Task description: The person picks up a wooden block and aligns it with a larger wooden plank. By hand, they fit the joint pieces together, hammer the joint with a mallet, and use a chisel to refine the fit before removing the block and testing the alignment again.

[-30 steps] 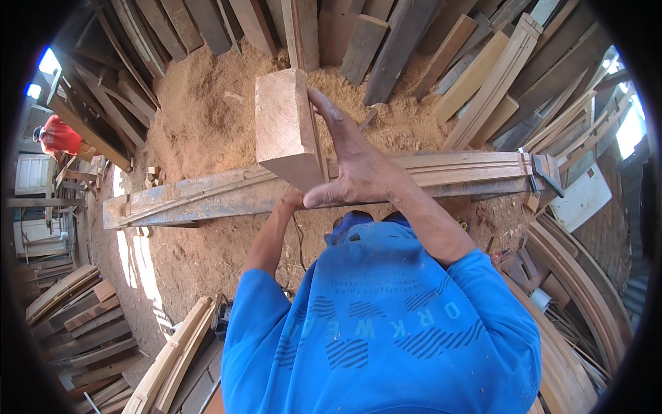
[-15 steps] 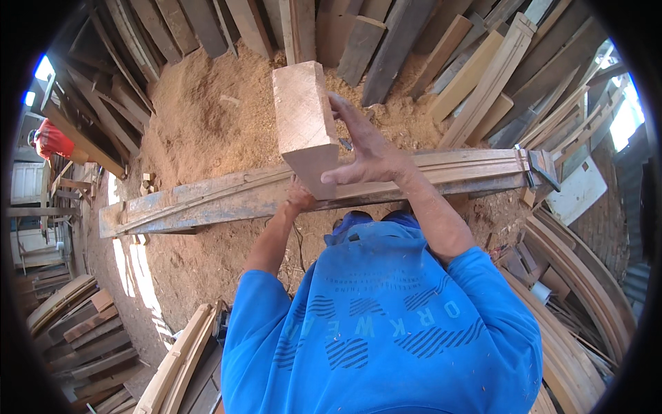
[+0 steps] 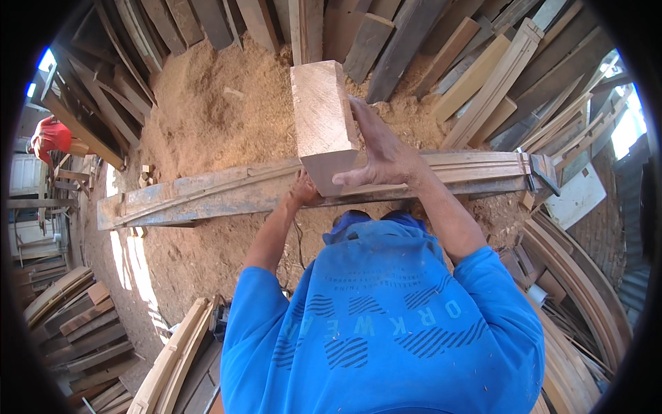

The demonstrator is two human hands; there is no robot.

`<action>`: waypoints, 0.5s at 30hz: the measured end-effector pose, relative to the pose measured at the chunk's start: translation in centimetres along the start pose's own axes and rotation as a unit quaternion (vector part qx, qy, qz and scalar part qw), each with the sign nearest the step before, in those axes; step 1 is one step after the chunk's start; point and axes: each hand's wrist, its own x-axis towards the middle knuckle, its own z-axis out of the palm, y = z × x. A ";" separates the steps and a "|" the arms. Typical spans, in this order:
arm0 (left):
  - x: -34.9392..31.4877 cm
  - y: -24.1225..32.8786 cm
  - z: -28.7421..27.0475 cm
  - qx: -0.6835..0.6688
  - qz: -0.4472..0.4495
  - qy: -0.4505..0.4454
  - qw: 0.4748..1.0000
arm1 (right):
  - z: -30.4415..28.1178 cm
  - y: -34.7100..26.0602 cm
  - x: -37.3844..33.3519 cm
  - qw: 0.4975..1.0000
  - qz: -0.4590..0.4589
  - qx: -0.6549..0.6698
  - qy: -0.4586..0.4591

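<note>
Two hands on one thick wooden block [image 3: 321, 121], pale, rough-sawn, raised in front of the person with its near end low and far end tilted up and away. Right hand [image 3: 383, 155] flat against the block's right face, fingers extended along it, thumb wrapped across the near end. Left hand [image 3: 302, 190] under the near end, mostly hidden by the block; finger spread there cannot be told. Block sits above a long moulded timber beam [image 3: 207, 196] running across the sawdust floor [image 3: 207, 117]. Planks [image 3: 414, 34] stacked along the far edge. Another person in red [image 3: 52, 134] at far left.
</note>
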 end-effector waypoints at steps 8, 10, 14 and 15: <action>0.0 0.8 0.0 -0.010 0.014 0.004 1.000 | -0.8 -0.1 -0.5 1.000 0.002 0.007 -0.008; 0.1 0.4 0.9 0.005 -0.003 0.007 1.000 | -0.9 -0.1 -0.7 1.000 0.017 0.008 -0.014; 0.5 -0.5 2.5 0.023 -0.025 0.004 0.999 | -0.6 -0.4 -0.9 1.000 0.001 0.028 0.002; 0.7 -0.7 2.8 0.020 -0.024 0.001 1.000 | -0.3 -0.3 -1.0 1.000 0.002 0.026 0.014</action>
